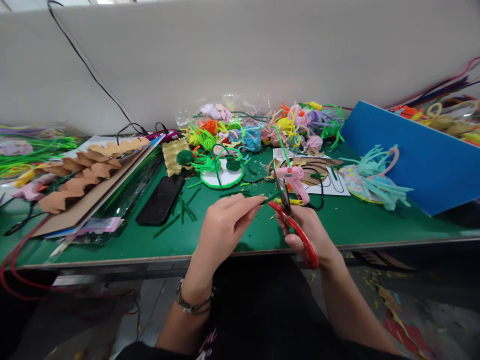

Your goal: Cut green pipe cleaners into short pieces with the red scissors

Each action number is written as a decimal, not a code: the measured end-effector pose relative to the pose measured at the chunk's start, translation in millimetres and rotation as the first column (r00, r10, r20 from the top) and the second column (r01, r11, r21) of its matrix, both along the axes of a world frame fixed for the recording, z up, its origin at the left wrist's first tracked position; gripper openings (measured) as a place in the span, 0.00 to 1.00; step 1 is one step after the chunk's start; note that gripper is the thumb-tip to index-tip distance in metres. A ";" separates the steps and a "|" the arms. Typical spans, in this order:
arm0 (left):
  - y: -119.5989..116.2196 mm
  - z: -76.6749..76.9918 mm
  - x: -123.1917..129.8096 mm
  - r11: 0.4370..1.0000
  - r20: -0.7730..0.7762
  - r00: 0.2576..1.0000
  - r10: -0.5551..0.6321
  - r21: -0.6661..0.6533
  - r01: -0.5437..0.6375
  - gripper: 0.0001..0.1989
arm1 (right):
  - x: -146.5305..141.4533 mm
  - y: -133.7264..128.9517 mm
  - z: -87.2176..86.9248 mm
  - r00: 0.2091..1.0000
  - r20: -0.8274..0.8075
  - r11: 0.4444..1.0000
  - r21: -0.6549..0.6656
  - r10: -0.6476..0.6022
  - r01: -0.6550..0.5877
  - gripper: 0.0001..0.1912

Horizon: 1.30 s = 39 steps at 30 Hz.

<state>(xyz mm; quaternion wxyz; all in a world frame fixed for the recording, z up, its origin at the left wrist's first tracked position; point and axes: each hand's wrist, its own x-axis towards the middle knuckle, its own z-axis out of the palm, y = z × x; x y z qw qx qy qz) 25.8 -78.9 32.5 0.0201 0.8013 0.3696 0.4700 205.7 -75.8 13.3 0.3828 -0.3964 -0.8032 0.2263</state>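
Note:
My left hand (227, 222) pinches a short dark green pipe cleaner (270, 198) by one end. In my right hand (309, 230) is a pair of red-handled scissors (300, 232), its dark blades pointing up and away from me, right beside the green piece. Whether the blades touch it I cannot tell. Just behind them lies a pink glue gun (294, 180). Several cut green pipe cleaner pieces (182, 210) are scattered left of my hands. Farther back sits a white disc edged in bright green (228, 176), with green pompom-like balls on it.
A black phone (160, 200) lies left on the green table (123, 247). Cardboard egg trays (82, 175) are stacked beyond it. Colourful pipe cleaner bundles (251, 135) line the wall. A blue board (405, 160) leans at right, near a pale turquoise pipe cleaner figure (378, 175).

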 end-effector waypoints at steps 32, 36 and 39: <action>20.2 -18.5 -51.7 0.880 -0.110 0.894 0.435 -0.158 -0.448 0.13 | -3.7 17.3 -17.3 0.964 -0.074 0.966 -0.063 -0.254 0.250 0.21; 29.8 -31.6 -67.1 0.726 -0.345 0.747 0.568 -0.218 -0.652 0.17 | -3.7 22.6 -20.6 0.967 -0.055 0.968 -0.052 -0.248 0.246 0.19; 31.8 -38.4 -70.9 0.671 -0.467 0.652 0.597 -0.155 -0.725 0.22 | -5.5 25.3 -24.9 0.970 -0.052 0.970 -0.060 -0.239 0.236 0.19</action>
